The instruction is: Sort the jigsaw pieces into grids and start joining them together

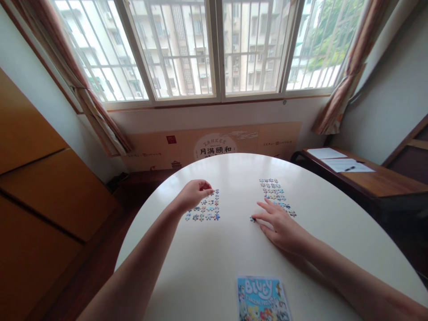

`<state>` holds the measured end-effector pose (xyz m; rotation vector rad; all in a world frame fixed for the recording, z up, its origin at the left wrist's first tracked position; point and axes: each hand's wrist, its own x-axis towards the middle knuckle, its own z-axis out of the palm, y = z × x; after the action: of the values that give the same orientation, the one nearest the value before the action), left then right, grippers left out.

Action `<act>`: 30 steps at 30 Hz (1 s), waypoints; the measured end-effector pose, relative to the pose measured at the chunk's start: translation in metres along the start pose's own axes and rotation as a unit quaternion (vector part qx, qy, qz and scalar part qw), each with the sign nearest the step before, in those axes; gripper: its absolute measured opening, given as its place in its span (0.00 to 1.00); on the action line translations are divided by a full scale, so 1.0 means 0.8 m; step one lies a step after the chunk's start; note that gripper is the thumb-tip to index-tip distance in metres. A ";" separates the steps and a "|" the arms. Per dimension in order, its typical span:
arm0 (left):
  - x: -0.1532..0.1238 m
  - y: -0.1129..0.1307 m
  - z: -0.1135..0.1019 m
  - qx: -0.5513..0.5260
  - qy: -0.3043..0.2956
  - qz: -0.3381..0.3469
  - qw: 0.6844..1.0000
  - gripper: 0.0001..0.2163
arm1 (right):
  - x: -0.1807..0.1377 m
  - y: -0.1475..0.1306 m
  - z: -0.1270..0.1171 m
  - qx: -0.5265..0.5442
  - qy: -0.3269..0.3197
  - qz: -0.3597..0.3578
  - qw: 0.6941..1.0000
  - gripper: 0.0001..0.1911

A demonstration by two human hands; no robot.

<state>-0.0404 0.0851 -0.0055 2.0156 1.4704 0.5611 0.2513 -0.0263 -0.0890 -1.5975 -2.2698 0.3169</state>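
Note:
My left hand (196,194) is over the left group of jigsaw pieces (210,208), thumb and fingers pinched together on what looks like a small puzzle piece at their tips. The hand and wrist hide part of that group, which lies in loose rows. My right hand (282,226) rests low over the table with its fingers spread, and a fingertip touches a single puzzle piece (252,219). Just beyond the right hand lies a second group of jigsaw pieces (273,189), its near rows partly covered by the fingers.
Everything lies on a white round table (187,267). A blue Bluey picture card or booklet (262,298) is at the near edge. To the right, a wooden desk (394,178) holds papers (347,165) and pens. A barred window and curtains are behind.

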 end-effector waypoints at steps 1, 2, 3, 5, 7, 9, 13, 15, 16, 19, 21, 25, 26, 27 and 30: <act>-0.004 0.009 0.010 -0.017 -0.026 0.019 0.999 0.11 | 0.000 -0.002 -0.002 -0.001 -0.002 0.000 1.000 0.19; -0.008 0.019 0.021 -0.032 -0.056 0.040 0.997 0.10 | 0.001 -0.003 -0.003 -0.001 -0.004 0.000 1.000 0.19; -0.012 0.028 0.034 -0.039 -0.085 0.062 0.994 0.09 | 0.001 -0.003 -0.005 -0.001 -0.004 0.000 1.000 0.19; -0.022 0.043 0.060 -0.046 -0.141 0.107 0.983 0.07 | 0.001 -0.002 -0.009 -0.001 0.000 0.000 1.000 0.19; -0.030 0.052 0.084 -0.029 -0.169 0.142 0.975 0.05 | 0.001 0.000 -0.012 0.003 0.010 0.001 1.000 0.18; -0.035 0.055 0.103 -0.007 -0.175 0.170 0.970 0.04 | 0.001 0.002 -0.015 0.009 0.016 0.005 1.000 0.17; -0.034 0.049 0.130 0.003 -0.146 0.218 0.965 0.04 | 0.002 0.003 -0.018 0.021 0.017 0.010 1.000 0.15; -0.032 0.045 0.139 0.004 -0.118 0.249 0.961 0.06 | 0.002 0.001 -0.019 0.021 0.019 0.007 1.000 0.15; -0.030 0.043 0.143 0.009 -0.103 0.265 0.959 0.06 | 0.002 0.000 -0.019 0.019 0.020 0.006 1.000 0.15; -0.025 0.037 0.153 0.035 -0.053 0.301 0.951 0.06 | 0.003 -0.001 -0.019 0.013 0.019 0.005 1.000 0.15; -0.023 0.035 0.157 0.050 -0.029 0.315 0.947 0.08 | 0.004 -0.001 -0.019 0.012 0.017 0.007 1.000 0.16; -0.018 0.032 0.155 0.077 0.001 0.356 0.931 0.05 | 0.005 -0.001 -0.019 0.010 0.016 0.012 1.000 0.16; -0.017 0.031 0.152 0.080 0.015 0.361 0.929 0.05 | 0.005 -0.001 -0.018 0.008 0.018 0.011 1.000 0.16; -0.017 0.030 0.149 0.082 0.029 0.362 0.928 0.05 | 0.005 -0.001 -0.018 0.006 0.021 0.010 1.000 0.16; -0.018 0.026 0.140 0.094 0.039 0.350 0.931 0.05 | 0.004 -0.001 -0.019 -0.001 0.027 0.003 1.000 0.15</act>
<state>0.0412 0.0439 -0.0749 2.6993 0.8248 0.8093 0.2554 -0.0239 -0.0746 -1.5934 -2.2267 0.2710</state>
